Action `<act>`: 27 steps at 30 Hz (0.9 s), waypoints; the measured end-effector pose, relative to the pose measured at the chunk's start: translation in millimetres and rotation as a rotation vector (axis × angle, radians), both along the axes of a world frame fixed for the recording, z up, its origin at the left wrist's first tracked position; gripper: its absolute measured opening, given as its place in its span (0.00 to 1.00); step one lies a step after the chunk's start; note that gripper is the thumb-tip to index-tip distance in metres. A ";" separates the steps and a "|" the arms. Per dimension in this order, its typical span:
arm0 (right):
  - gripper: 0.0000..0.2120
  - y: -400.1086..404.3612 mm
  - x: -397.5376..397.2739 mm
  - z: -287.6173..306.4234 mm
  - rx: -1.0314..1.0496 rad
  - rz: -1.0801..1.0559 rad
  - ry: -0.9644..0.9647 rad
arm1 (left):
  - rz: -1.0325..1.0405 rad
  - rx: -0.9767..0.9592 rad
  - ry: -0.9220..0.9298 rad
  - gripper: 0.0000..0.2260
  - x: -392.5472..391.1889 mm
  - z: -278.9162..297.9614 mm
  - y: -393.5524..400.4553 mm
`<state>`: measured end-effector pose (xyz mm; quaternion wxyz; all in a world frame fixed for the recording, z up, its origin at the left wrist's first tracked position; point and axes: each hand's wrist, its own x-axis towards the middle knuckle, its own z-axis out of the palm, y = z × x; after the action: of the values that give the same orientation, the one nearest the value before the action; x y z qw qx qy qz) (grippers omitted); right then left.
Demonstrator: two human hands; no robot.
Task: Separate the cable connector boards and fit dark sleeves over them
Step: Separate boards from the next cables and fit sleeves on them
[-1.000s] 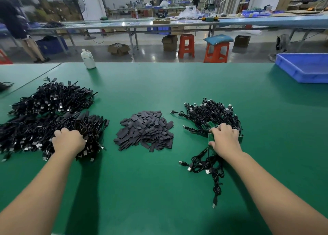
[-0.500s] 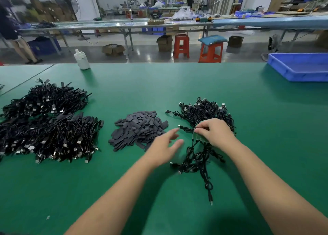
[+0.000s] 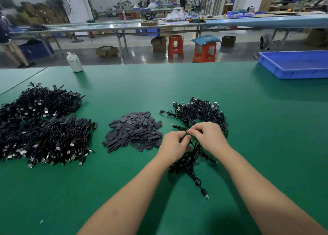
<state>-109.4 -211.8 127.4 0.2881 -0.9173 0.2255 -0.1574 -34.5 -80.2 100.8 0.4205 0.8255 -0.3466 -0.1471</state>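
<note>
A tangle of black cables (image 3: 200, 112) with small green connector boards (image 3: 188, 135) lies right of centre on the green table. My left hand (image 3: 174, 146) and my right hand (image 3: 209, 137) meet over its near edge, both pinching the green boards between fingertips. Loose cable ends trail toward me below the hands, ending in a plug (image 3: 205, 195). A heap of dark flat sleeves (image 3: 134, 131) sits just left of my left hand. The boards are mostly hidden by my fingers.
A large pile of black cables with sleeves and plugs (image 3: 44, 126) covers the table's left side. A white bottle (image 3: 74, 62) stands at the far edge, a blue tray (image 3: 294, 64) at the far right. Beyond are benches, stools and people.
My left hand left the big cable pile on the left, crossed past the sleeve heap and joined my right hand on the green boards. The right hand has shifted slightly.
</note>
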 end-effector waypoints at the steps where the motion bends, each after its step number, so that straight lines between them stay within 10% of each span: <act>1: 0.08 0.2 0.4 -0.5 -0.001 -0.006 -0.007 | 0.017 0.002 -0.015 0.14 -1.3 0.1 -1.1; 11: 0.10 -15.1 -0.4 -11.4 -0.043 -0.078 0.051 | 0.230 -0.059 -0.092 0.15 10.5 4.3 10.4; 17: 0.13 -39.9 1.6 -27.1 -0.045 -0.158 0.141 | 0.000 -0.289 0.503 0.12 25.3 25.7 39.7; 22: 0.15 -23.1 6.4 -31.9 -0.220 -0.097 -0.010 | -0.155 -0.381 0.527 0.01 22.5 30.4 45.5; 27: 0.24 32.6 9.5 -27.4 0.834 0.252 0.077 | -0.219 -0.411 0.570 0.03 29.4 22.1 50.4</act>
<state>-100.0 -179.2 100.1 0.6421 -0.7480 0.1668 0.0179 -5.1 -29.8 122.9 0.6390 0.6077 -0.3240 -0.3425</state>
